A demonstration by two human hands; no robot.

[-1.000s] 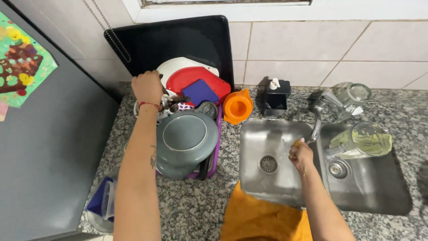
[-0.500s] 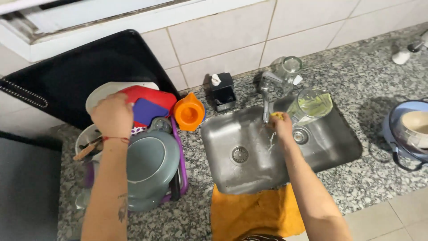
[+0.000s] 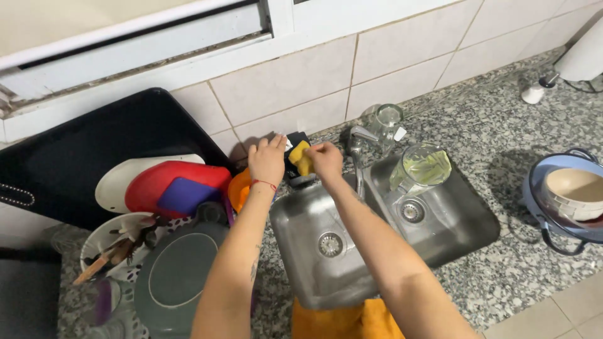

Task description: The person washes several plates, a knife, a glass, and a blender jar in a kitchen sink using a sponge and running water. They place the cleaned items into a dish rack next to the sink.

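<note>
Right hand (image 3: 326, 160) pinching yellow sponge (image 3: 300, 157), fingers closing around it, at far rim of sink (image 3: 440, 242). Left hand (image 3: 267, 160) lying flat, fingers loosely open, beside black holder (image 3: 295, 139). Advice: keeping sponge over holder, steadying holder, avoiding tap (image 3: 358, 147) right.

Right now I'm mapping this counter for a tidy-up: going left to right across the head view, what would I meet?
Black tray → grey plate → left hand → yellow sponge in the right hand → tap → glass jug in the sink → blue bowl holder.
</note>
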